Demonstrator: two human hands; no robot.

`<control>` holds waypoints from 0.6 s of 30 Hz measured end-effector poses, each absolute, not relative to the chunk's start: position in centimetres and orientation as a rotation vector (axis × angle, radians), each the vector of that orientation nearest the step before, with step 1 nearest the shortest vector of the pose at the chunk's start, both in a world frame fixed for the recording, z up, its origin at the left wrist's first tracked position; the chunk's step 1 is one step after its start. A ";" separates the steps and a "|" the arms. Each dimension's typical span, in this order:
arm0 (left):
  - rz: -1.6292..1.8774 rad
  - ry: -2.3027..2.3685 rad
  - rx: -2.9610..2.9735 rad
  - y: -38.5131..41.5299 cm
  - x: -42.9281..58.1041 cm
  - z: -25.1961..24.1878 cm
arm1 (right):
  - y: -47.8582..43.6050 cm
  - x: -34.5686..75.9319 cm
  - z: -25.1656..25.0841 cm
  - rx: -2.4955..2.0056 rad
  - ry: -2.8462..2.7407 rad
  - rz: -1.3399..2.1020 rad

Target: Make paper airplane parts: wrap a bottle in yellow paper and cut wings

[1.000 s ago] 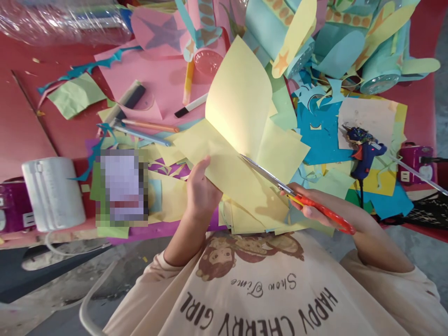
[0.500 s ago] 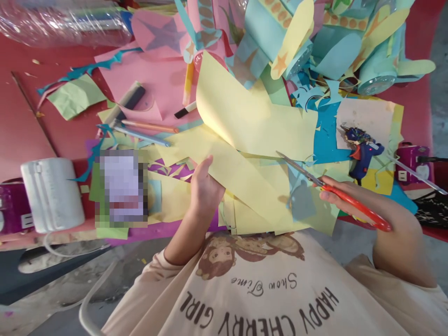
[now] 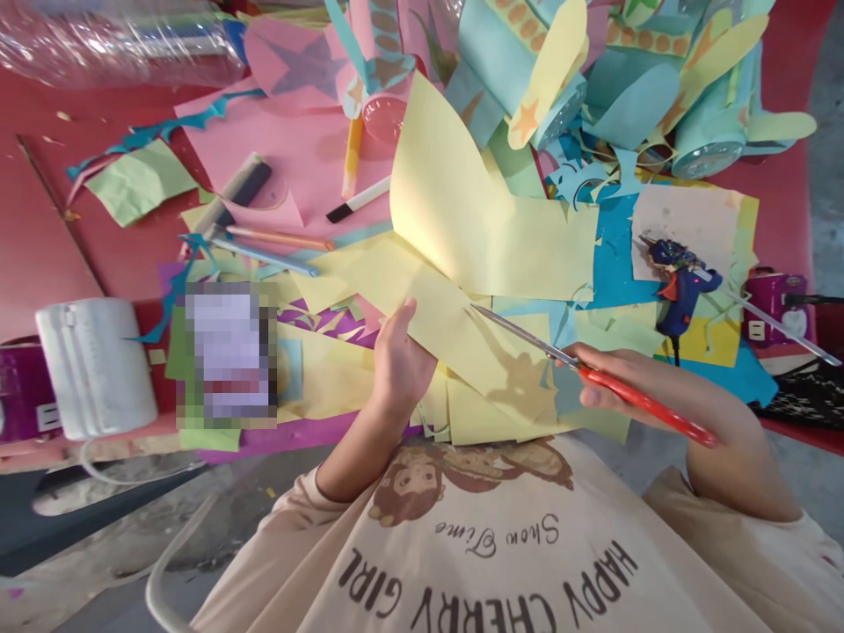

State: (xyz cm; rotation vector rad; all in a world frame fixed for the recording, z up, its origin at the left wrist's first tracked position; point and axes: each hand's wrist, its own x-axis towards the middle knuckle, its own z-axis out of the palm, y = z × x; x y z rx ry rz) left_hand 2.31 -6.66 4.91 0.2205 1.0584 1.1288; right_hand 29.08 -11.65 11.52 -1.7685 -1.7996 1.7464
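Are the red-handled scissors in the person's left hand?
No, the right hand holds the scissors, while the left hand grips yellow paper.

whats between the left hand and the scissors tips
Yellow paper, gripped by the left hand, spans the stretch to the tips of the scissors in the head view.

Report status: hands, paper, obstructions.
Left hand gripping yellow paper, partly curled up. Right hand holding red-handled scissors over the paper. Paper scraps close by, none seen blocking the scissors.

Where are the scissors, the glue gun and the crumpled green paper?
Scissors [image 3: 623,392]: head view, on the red handle.
Glue gun [image 3: 684,301]: head view, on the blue grip.
Crumpled green paper [image 3: 140,180]: head view, on its middle.
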 end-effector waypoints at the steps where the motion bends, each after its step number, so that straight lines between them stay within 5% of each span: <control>1: 1.134 1.059 0.230 -6.7 2.4 4.9 | -11.4 28.9 11.0 -1.756 -1.813 1.763; 18: 1.122 1.031 0.234 -7.5 3.0 5.3 | -9.4 25.7 10.7 -1.613 -1.990 1.923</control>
